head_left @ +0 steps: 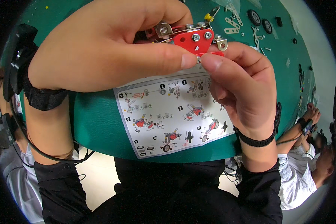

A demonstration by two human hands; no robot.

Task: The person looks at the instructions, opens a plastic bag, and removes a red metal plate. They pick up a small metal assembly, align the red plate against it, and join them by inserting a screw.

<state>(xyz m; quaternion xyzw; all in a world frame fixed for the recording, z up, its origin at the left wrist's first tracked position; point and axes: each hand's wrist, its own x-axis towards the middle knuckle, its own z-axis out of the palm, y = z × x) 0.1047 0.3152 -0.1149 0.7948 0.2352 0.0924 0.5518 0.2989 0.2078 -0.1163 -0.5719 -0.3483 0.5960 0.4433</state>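
Up at the top middle, both hands hold a partly built metal construction-kit model point(190, 40), with red plates, silver brackets and several screws. My left hand point(100, 48) is closed round its left side, thumb stretched along the lower edge. My right hand point(246, 86) grips its lower right, thumb bent in and fingers partly hidden behind it. Between the two thumb tips shows a small silver fastener point(198, 59); whether it is a nut or a screw head I cannot tell. Below the model lies a printed instruction sheet point(156, 104) with step pictures, its right part covered by my right hand.
On the green tabletop point(97, 123), two black wheels point(254, 17) lie at the far right. Near them are silver perforated strips point(232, 24), a small flat wrench point(256, 39) and loose hardware. Cables run along my left arm. Other people sit on both sides.
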